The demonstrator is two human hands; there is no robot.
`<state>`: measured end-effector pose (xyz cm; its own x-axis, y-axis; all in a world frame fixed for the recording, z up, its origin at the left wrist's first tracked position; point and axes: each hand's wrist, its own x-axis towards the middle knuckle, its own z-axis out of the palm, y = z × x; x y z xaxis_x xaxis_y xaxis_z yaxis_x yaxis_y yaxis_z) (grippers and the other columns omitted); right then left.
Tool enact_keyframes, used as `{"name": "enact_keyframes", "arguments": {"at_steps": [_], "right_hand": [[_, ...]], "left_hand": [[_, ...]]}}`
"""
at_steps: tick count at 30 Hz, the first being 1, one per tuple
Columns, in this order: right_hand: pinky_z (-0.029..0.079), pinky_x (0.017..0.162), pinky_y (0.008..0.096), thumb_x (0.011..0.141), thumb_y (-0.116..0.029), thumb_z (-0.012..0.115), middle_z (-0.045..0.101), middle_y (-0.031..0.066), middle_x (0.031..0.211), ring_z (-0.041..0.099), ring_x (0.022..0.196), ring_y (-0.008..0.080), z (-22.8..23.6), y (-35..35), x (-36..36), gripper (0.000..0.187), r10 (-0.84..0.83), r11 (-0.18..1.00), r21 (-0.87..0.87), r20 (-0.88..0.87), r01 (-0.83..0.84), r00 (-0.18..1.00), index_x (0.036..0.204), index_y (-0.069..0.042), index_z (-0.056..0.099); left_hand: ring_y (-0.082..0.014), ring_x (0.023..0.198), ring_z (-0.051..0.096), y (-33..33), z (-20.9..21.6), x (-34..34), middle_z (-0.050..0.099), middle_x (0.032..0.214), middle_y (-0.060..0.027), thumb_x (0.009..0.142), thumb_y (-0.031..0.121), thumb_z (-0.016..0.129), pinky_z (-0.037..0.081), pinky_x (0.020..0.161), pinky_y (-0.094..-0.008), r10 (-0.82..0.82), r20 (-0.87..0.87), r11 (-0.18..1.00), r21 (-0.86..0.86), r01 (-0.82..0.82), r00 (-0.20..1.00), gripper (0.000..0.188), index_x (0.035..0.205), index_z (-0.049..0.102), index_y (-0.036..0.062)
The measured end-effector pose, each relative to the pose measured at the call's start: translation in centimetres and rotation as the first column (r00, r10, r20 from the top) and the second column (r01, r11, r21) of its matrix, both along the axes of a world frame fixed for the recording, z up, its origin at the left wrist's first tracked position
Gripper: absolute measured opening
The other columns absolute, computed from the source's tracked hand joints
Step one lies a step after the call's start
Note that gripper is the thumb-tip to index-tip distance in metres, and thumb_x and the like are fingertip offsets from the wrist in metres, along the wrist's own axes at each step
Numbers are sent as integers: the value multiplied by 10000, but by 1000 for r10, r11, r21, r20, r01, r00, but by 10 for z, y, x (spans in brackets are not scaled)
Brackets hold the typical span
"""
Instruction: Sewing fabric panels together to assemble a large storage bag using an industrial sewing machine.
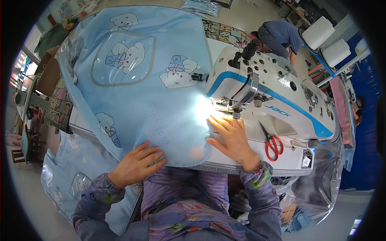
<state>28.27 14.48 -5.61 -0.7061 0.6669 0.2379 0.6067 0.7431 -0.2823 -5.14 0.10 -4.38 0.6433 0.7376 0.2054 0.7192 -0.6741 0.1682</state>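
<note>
I'm resting my left hand (138,165) and right hand (234,140), fingers spread, on the blue fabric (138,96) left of the sewing machine (277,94), right one nearer it. Stuff's looking light, floppy, maybe slippery; I'm guessing edges are easiest to grab.

Left sleeve (94,207): long, loose, grey-purple; gathered cuff (111,188) with green leaf print. Right sleeve (263,205): matching fabric, gathered end, green and dark leaf motifs. Torso garment (193,221): purple-grey, striped, red, orange and green plant print. Legwear (161,190): purple, striped. Left hand (138,165), right hand (233,142): bare.
</note>
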Motion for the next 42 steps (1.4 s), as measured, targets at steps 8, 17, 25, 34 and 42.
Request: {"name": "enact_keyframes", "arguments": {"at_steps": [8, 17, 25, 34, 42], "right_hand": [[359, 966, 395, 902, -408, 712, 618, 61, 1402, 536, 1191, 248, 0, 0, -1, 625, 1, 1000, 27, 4, -1, 1000, 1442, -127, 570], [352, 1046, 451, 910, -419, 701, 635, 57, 1365, 569, 1154, 255, -1, 0, -2, 624, -2, 1000, 29, 3, 2, 1000, 1444, -131, 558], [362, 1006, 418, 906, -398, 700, 605, 71, 1420, 527, 1233, 253, 0, -3, -6, 633, -10, 999, 50, 33, 9, 999, 1442, -91, 565], [361, 1029, 433, 938, -329, 662, 612, 74, 1406, 530, 1233, 262, -3, -5, -7, 539, -33, 998, 59, 2, 33, 999, 1417, -97, 581], [429, 985, 418, 932, -112, 647, 662, 93, 1313, 591, 1142, 282, 4, -9, -14, 397, -29, 998, 55, -109, 35, 994, 1328, -74, 632]], "left_hand": [[-230, 1201, 615, 35, 4, -1, 639, 1179, -22, 811, 96, 659, 466, 1117, -479, 10, -33, 997, 78, -8, 999, 383, 1187, 696, 163], [-205, 1111, 632, 76, 1, -1, 643, 1076, 5, 797, 110, 647, 535, 1010, -398, 26, 8, 985, 168, -27, 1000, 330, 1122, 703, 131], [-202, 1005, 636, 94, 6, 10, 622, 995, 6, 793, 133, 630, 562, 821, -344, 119, 26, 982, 146, -121, 993, 298, 1084, 691, 124], [-223, 870, 621, 77, 16, 64, 572, 906, -38, 800, 123, 631, 554, 703, -343, 219, -105, 975, 55, -215, 970, 361, 1155, 664, 68], [-177, 830, 604, 73, -8, 126, 556, 900, -38, 784, 112, 639, 545, 644, -312, 289, -146, 955, 107, -275, 946, 373, 1143, 640, 10]]}}
